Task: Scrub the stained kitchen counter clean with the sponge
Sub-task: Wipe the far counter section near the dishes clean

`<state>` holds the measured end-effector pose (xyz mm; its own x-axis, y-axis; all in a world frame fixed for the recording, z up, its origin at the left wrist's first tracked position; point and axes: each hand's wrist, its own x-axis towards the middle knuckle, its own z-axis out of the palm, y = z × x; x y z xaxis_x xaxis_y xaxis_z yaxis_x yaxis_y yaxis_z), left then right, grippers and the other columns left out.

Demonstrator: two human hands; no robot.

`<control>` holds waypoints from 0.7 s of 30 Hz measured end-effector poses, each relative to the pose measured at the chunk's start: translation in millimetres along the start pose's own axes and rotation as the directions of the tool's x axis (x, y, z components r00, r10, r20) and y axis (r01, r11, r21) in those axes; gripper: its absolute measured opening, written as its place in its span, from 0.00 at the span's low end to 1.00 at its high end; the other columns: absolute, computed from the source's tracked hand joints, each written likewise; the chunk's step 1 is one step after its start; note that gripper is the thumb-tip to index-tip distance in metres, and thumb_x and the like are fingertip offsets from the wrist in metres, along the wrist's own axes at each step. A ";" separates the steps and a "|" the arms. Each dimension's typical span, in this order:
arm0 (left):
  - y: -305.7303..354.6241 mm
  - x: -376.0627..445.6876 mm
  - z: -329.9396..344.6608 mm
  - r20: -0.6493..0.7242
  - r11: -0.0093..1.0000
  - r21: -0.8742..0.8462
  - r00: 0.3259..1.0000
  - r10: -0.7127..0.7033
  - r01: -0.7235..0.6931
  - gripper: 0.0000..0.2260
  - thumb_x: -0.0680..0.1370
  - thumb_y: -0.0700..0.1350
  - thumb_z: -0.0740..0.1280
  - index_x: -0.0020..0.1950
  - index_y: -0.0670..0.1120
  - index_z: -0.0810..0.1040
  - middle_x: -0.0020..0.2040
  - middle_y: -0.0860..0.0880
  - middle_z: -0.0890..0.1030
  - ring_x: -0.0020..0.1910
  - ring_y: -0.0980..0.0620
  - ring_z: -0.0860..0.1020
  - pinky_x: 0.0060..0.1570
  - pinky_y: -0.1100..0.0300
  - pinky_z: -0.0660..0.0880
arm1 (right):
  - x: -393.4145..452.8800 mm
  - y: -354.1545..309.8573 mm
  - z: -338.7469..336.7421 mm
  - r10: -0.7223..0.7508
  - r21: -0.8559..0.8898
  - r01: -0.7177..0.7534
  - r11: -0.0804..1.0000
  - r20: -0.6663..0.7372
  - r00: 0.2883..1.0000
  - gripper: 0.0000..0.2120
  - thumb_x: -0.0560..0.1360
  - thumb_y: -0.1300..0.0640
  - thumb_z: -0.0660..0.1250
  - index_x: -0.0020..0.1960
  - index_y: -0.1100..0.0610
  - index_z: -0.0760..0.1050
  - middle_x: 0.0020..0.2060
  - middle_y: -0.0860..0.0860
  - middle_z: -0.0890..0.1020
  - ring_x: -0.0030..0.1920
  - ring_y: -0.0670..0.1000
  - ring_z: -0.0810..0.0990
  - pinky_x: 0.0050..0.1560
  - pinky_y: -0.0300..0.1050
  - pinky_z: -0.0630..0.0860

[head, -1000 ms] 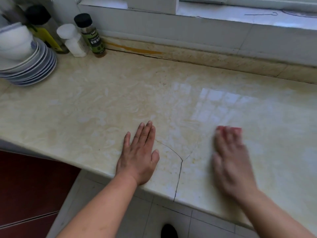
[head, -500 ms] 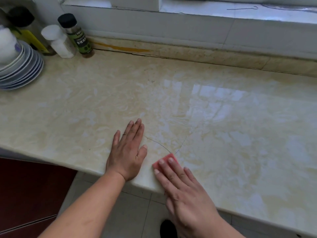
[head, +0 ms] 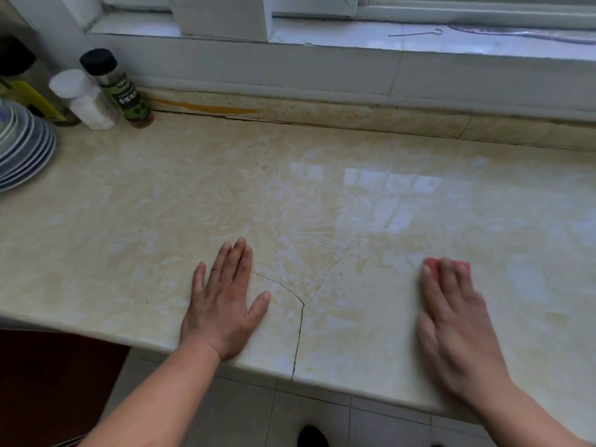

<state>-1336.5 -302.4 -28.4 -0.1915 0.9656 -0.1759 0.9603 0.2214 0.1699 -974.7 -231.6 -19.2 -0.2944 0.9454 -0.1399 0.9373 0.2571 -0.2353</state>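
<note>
— Scrubbing is the step in hand, I'd say: the right hand (head: pixel 458 324), lower right of the frame, lies flat on the pink sponge (head: pixel 448 264), straight fingers pressing it to the marble counter (head: pixel 161 204).

— And the left hand (head: pixel 222 304)?

— Lower centre, palm down, fingers spread and holding nothing, just left of the crack (head: pixel 298 317) (a brace, I'd guess).

— What does the next stroke call for?

— Firm pressure over the wet, streaked patch mid-frame. Probably later the orange stain (head: pixel 206 108) along the back ledge, upper left, beside the spice jar (head: pixel 121 88), white shaker (head: pixel 82 100) and stacked plates (head: pixel 22 153).
</note>
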 end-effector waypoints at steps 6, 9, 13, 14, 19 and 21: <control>-2.7 0.4 1.3 -0.014 1.000 0.000 1.000 0.011 -0.011 0.38 0.78 0.68 0.43 0.84 0.52 0.36 0.83 0.58 0.32 0.81 0.58 0.31 0.81 0.43 0.39 | 61.1 -97.7 4.1 -0.218 0.067 0.212 0.975 0.114 0.969 0.35 0.78 0.45 0.46 0.81 0.49 0.35 0.80 0.48 0.32 0.78 0.52 0.27 0.80 0.58 0.45; -4.9 1.5 4.0 -0.025 1.000 -0.013 1.000 0.008 -0.008 0.38 0.78 0.67 0.45 0.85 0.52 0.40 0.84 0.58 0.35 0.81 0.58 0.34 0.81 0.43 0.41 | 22.5 -127.9 7.9 -0.446 0.095 0.436 0.895 0.174 0.878 0.34 0.81 0.48 0.50 0.82 0.48 0.38 0.80 0.45 0.34 0.78 0.49 0.28 0.79 0.53 0.40; -6.0 1.3 4.7 -0.024 1.000 -0.005 1.000 0.012 -0.012 0.38 0.79 0.67 0.44 0.85 0.53 0.39 0.83 0.58 0.34 0.81 0.59 0.34 0.81 0.43 0.41 | -2.1 -118.1 4.8 -0.541 0.114 0.529 0.841 0.176 0.822 0.33 0.81 0.49 0.51 0.82 0.45 0.41 0.81 0.42 0.38 0.79 0.46 0.31 0.79 0.51 0.41; -6.0 1.2 4.2 -0.027 1.000 -0.007 1.000 0.013 -0.013 0.38 0.79 0.67 0.45 0.85 0.53 0.39 0.83 0.58 0.34 0.81 0.59 0.34 0.81 0.43 0.41 | -1.4 -109.0 2.3 -0.528 0.120 0.514 0.849 0.173 0.832 0.33 0.81 0.49 0.51 0.82 0.44 0.40 0.80 0.41 0.38 0.79 0.45 0.31 0.79 0.50 0.41; -5.8 -0.2 3.6 -0.021 1.000 -0.007 1.000 0.013 -0.013 0.37 0.80 0.67 0.43 0.84 0.53 0.36 0.83 0.59 0.32 0.81 0.58 0.33 0.81 0.42 0.40 | -7.3 -21.6 -16.1 -0.254 0.053 0.249 0.967 0.116 0.960 0.35 0.78 0.49 0.52 0.82 0.41 0.42 0.81 0.40 0.40 0.81 0.46 0.38 0.79 0.57 0.54; -3.4 0.1 3.1 -0.014 1.000 -0.005 1.000 0.010 -0.010 0.37 0.79 0.67 0.43 0.84 0.53 0.35 0.83 0.58 0.31 0.81 0.58 0.32 0.81 0.42 0.40 | -12.3 12.9 -23.2 -0.104 0.016 0.103 0.995 0.103 0.989 0.34 0.77 0.49 0.51 0.82 0.44 0.47 0.82 0.42 0.45 0.81 0.48 0.43 0.75 0.63 0.62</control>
<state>-1339.1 -303.5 -32.0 -0.1847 0.9695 -0.1609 0.9612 0.2123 0.1761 -954.7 -235.3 1.9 -0.4077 0.8879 -0.2131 0.8991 0.3496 -0.2634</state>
